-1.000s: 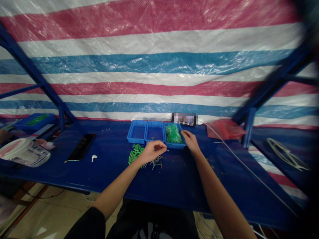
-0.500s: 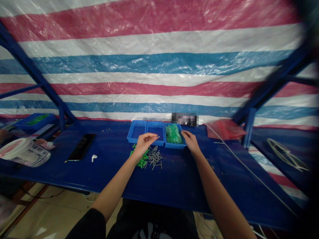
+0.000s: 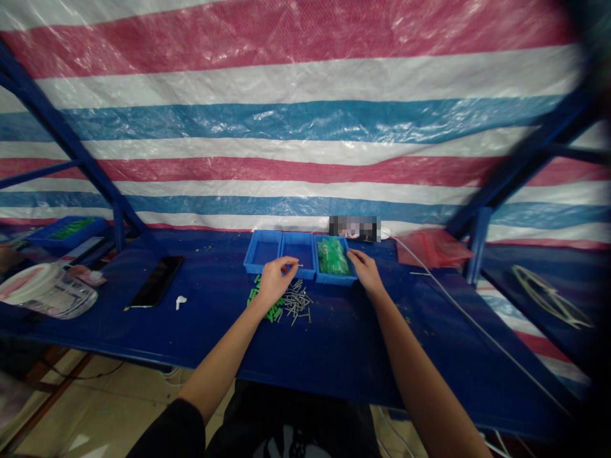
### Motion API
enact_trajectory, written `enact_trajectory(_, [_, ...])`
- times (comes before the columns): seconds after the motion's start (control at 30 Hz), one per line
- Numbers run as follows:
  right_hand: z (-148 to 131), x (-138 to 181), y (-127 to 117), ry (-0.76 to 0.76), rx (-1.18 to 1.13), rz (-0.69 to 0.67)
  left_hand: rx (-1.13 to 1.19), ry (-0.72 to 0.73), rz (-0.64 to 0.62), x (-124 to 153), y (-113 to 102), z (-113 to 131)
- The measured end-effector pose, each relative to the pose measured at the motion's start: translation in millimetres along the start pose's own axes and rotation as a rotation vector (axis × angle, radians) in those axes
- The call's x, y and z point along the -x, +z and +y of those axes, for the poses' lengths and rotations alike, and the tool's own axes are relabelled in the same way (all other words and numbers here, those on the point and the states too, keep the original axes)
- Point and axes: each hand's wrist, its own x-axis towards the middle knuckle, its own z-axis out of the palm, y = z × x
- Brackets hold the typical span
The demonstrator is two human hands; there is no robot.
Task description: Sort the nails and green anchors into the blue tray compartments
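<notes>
My left hand (image 3: 277, 280) is closed in a pinch on a small screw (image 3: 300, 265), whose end sticks out past the fingertips over the front of the middle blue bin (image 3: 305, 239). Below that hand lie a heap of green wall plugs (image 3: 252, 294) and a heap of loose metal screws (image 3: 296, 301), side by side on the table. My right hand (image 3: 366, 272) grips the right rim of the right blue bin (image 3: 334, 278) with its fingertips. Clear bags of green plugs (image 3: 333, 256) fill this bin. The left blue bin (image 3: 263, 249) stands beside the middle one.
A black phone (image 3: 157, 282), a small white piece (image 3: 180, 302) and a white tub (image 3: 52, 292) are on the left. Red plastic bags (image 3: 432, 248) and a white cable (image 3: 458, 299) lie right. Blue frame posts flank the table (image 3: 334, 350). Another person's hand shows at far left.
My left hand has shifted slightly left and down, with the screw still between its fingertips. My right hand stays at the bin's rim.
</notes>
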Motion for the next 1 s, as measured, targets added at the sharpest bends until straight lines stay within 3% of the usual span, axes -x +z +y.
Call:
enact_trajectory(0.13, [-1, 0, 0, 0.002, 0.002, -0.001, -0.112, 0.023, -0.026, 1, 0, -1])
enact_trajectory(0.27, [-2, 1, 0, 0.007, 0.005, 0.000, -0.074, 0.086, -0.072, 1, -3, 2])
enact_trajectory(0.43, [-1, 0, 0, 0.002, 0.008, -0.011, -0.038, 0.214, -0.292, 4, -6, 9])
enact_trajectory(0.63, [-1, 0, 0, 0.001, 0.018, 0.005, -0.181, 0.252, -0.594, 10, -8, 12])
enact_trajectory(1.0, [1, 0, 0, 0.014, -0.002, 0.004, -0.293, 0.306, -0.630, 10, -8, 5])
